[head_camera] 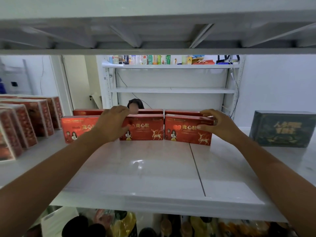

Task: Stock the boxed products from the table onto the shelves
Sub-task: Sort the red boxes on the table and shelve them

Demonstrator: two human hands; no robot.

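On the far left of the shelf point(153, 168) stand rows of patterned red boxes point(30, 120). Next comes the left red box point(73, 129), standing up with its picture facing near. The left grip point(111, 124) covers that box's right end. Its fingers curl over the top and its thumb sits on the front of the middle red box point(145, 129), so it looks like it is pinching that box's left edge. Just beside it stands the right red box point(184, 130). The right grip point(217, 124) is grasping its right end, thumb on the front and fingers on top. More red boxes, the back row point(181, 112), stand right behind. Far off to the right sits a dark green box point(282, 129). The job now seems to be lining up the front row. To do it well, slide the boxes gently sideways until they touch, and make the fronts one straight line. Do not push hard toward the far side, or the back row could tip or fall off. Hold each box upright until it stands alone.
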